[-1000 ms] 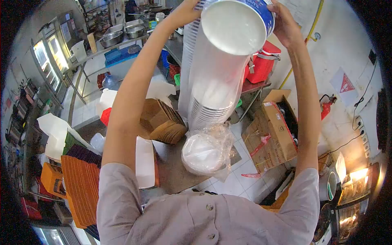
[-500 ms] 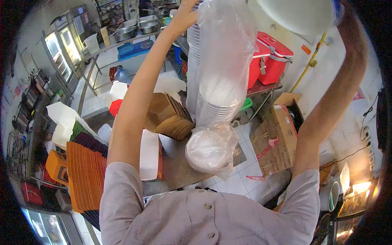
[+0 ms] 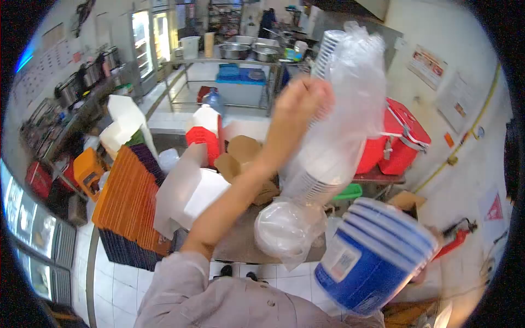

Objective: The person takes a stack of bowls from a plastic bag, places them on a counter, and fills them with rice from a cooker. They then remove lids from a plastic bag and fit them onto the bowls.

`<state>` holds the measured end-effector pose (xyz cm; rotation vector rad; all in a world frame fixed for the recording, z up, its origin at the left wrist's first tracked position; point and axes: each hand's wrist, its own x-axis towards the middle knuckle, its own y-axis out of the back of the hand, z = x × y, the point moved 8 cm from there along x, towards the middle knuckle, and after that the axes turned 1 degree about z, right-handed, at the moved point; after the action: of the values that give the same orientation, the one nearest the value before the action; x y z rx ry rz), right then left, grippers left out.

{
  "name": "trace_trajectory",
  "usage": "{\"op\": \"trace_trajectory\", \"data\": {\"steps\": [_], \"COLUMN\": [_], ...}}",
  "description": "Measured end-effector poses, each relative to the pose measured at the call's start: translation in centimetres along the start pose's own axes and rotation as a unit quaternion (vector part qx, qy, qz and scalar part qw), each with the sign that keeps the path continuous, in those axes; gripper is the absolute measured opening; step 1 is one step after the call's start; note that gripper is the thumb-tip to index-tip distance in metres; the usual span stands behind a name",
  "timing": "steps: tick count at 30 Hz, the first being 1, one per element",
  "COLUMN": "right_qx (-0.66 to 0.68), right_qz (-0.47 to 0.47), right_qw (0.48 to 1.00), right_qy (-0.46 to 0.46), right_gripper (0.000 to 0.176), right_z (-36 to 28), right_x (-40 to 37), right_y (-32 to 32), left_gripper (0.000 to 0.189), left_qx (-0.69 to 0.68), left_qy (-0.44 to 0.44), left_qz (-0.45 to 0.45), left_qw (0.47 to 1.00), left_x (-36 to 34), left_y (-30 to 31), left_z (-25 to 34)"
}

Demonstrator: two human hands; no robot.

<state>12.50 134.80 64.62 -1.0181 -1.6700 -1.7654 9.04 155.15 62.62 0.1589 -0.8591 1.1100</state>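
Observation:
My left hand [image 3: 306, 101], smeared by motion, has its fingers curled against the left side of a tall stack of nested white containers [image 3: 322, 57] in a clear plastic bag [image 3: 358, 82]. The stack leans to the right; what the fingers hold, if anything, I cannot make out. A tilted stack of blue-and-white paper buckets [image 3: 366, 262] is held up off the table at my right front. My right hand is on the far side of these buckets, hidden by them. Bagged white round lids or bowls [image 3: 281, 227] sit at the foot of the tall stack.
Orange folded boxes [image 3: 128, 202] stand in a tall pile at the left, over dark ones. White boxes [image 3: 205, 194], red boxes [image 3: 203, 139] and brown paper boxes [image 3: 243, 150] share the metal table [image 3: 232, 249]. Red cooler boxes [image 3: 402, 139] stand behind at the right.
The view has lifted towards the room. My left hand has come down from the top of the tall stack. The bucket stack has come down from the upper right to beside the table.

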Motion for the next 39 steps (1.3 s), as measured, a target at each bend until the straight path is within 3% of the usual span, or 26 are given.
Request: {"op": "trace_trajectory", "data": {"steps": [1, 3, 5, 8, 11, 14, 15, 18, 21, 22, 26, 27, 32, 39], "right_qx": [0.044, 0.131, 0.210, 0.324, 0.427, 0.518, 0.548, 0.513, 0.551, 0.562, 0.615, 0.630, 0.665, 0.661], "right_qz": [-0.004, -0.016, -0.028, -0.051, -0.082, -0.110, -0.118, -0.197, -0.216, -0.228, -0.304, -0.330, -0.304, -0.376], "right_qw": [0.999, 0.991, 0.976, 0.942, 0.895, 0.840, 0.819, 0.836, 0.806, 0.795, 0.726, 0.700, 0.679, 0.644], "right_qy": [0.013, 0.029, 0.046, 0.073, 0.097, 0.117, 0.124, -0.008, 0.023, 0.020, 0.046, 0.060, 0.068, 0.083], "right_gripper": [0.029, 0.028, 0.027, 0.025, 0.025, 0.025, 0.025, 0.024, 0.013, 0.017, 0.028, 0.029, 0.017, 0.027], "right_z": [0.1, 0.2, 0.2, -0.3, -1.2, -3.9, -5.8, -10.4, -15.8, -17.5, -23.4, -24.7, -27.0, -26.2], "right_x": [-1.3, -3.9, -5.9, -6.9, -5.9, -7.1, -6.3, -1.2, 3.5, 4.5, 8.3, 9.1, 13.8, 18.4], "right_y": [0.1, 0.1, -0.3, -2.8, -6.6, -9.7, -10.6, -17.9, -25.3, -27.7, -35.0, -36.5, -43.6, -58.1], "left_gripper": [0.027, 0.046, 0.070, 0.086, 0.102, 0.117, 0.120, 0.129, 0.127, 0.126, 0.117, 0.117, 0.115, 0.113], "left_qx": [-0.027, 0.278, 0.379, 0.116, -0.022, 0.094, 0.070, 0.043, 0.081, 0.093, 0.097, 0.082, 0.012, 0.051], "left_qy": [0.069, -0.090, -0.003, 0.206, 0.283, 0.272, 0.278, 0.292, 0.238, 0.208, 0.186, 0.168, 0.101, 0.216], "left_qz": [-0.027, -0.024, -0.162, -0.217, -0.203, -0.107, -0.057, 0.132, 0.238, 0.322, 0.483, 0.500, 0.589, 0.532], "left_qw": [0.997, 0.956, 0.911, 0.947, 0.937, 0.952, 0.956, 0.946, 0.938, 0.919, 0.850, 0.845, 0.801, 0.817], "left_x": [-2.7, -8.3, -12.4, -19.5, -25.9, -31.2, -33.3, -40.4, -46.6, -49.0, -52.4, -53.2, -56.9, -61.5], "left_y": [-0.9, -2.2, -2.9, -0.9, 1.3, 5.6, 7.0, 12.0, 16.9, 18.1, 19.9, 20.7, 26.8, 42.3], "left_z": [-0.6, 2.5, 4.4, 3.8, 7.4, 11.3, 12.7, 17.1, 23.9, 26.0, 33.1, 34.3, 38.1, 41.4]}}
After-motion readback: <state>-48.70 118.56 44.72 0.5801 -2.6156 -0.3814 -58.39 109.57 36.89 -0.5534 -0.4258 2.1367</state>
